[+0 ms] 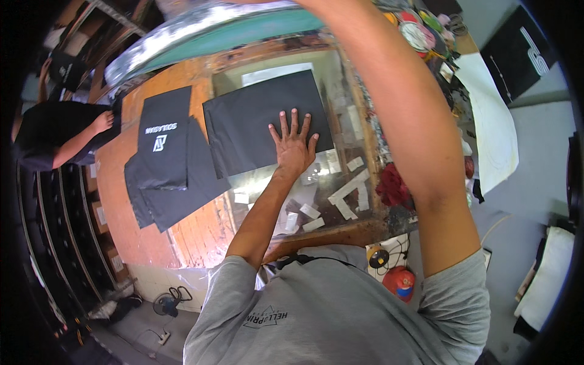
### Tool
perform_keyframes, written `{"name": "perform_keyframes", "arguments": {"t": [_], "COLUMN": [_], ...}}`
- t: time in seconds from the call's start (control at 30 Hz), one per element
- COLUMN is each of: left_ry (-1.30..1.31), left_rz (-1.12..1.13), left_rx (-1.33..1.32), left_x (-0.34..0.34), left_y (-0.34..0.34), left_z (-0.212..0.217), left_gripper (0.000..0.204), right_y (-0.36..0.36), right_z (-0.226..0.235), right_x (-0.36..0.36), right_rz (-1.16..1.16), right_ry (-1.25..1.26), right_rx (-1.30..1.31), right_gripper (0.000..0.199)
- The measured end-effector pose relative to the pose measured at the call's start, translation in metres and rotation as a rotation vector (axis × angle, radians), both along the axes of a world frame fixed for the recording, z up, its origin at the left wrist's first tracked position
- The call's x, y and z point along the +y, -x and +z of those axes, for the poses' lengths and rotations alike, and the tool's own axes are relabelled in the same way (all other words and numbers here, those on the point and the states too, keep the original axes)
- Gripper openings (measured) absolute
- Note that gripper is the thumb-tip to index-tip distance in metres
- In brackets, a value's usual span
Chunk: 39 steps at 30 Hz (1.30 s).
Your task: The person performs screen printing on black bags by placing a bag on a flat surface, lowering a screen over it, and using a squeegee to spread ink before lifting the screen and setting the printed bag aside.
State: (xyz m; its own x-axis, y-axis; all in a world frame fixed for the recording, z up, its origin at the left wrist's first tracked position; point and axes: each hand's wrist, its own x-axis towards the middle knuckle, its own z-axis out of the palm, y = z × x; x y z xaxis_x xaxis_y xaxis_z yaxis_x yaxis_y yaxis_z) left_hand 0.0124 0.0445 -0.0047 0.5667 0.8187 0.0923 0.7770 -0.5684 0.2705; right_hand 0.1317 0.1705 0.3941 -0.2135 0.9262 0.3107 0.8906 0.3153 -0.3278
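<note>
Cluttered print workshop, wooden tabletop (pixel 201 234) w/ glass panel (pixel 322 201) set in it. Black fabric sheet (pixel 255 121) flat on glass, centre of tabletop. Left hand (pixel 293 146) pressed palm-down on sheet's lower right part, fingers spread wide, gripping nothing. Right hand out of view past top edge, only raised forearm (pixel 401 121) visible, so grip can't be told. Just left of sheet, partly on bare wood: stack of black fabric pieces (pixel 176 188), top piece w/ white logo (pixel 163 137). White tape strips (pixel 347 194) stuck on glass near front edge. Red rag (pixel 394 185) at right rim. Far left, another person's hand (pixel 103 121) resting at tabletop's edge. Small fan (pixel 164 303) on floor below
</note>
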Motion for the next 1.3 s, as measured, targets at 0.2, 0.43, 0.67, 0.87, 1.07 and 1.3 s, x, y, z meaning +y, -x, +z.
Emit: {"name": "perform_keyframes", "arguments": {"t": [0.2, 0.43, 0.67, 0.87, 1.07, 1.3], "left_ry": [0.104, 0.102, 0.048, 0.015, 0.039, 0.277], "left_rz": [-0.058, 0.072, 0.034, -0.01, 0.021, 0.202], "left_rx": [-0.139, 0.031, 0.037, -0.03, -0.087, -0.884], "left_x": [-0.014, -0.04, -0.048, -0.047, -0.047, -0.058], "left_y": [-0.026, 0.021, 0.032, 0.036, 0.036, 0.069], "left_z": [0.004, 0.011, 0.014, 0.01, 0.014, 0.124], "left_gripper": [0.062, 0.069, 0.072, 0.072, 0.072, 0.068], "right_y": [0.002, -0.005, -0.001, 0.008, 0.033, 0.017], "right_z": [0.014, 0.017, 0.014, 0.007, 0.027, -0.115], "right_x": [-0.004, -0.011, -0.011, -0.006, -0.003, -0.06], "right_rz": [-0.059, -0.038, -0.056, -0.051, -0.281, -0.012], "right_ry": [0.116, 0.114, 0.131, 0.033, 0.256, -0.533], "right_rx": [0.052, 0.067, 0.035, -0.063, -0.109, -0.045], "right_gripper": [0.043, 0.042, 0.04, 0.039, 0.046, 0.039]}}
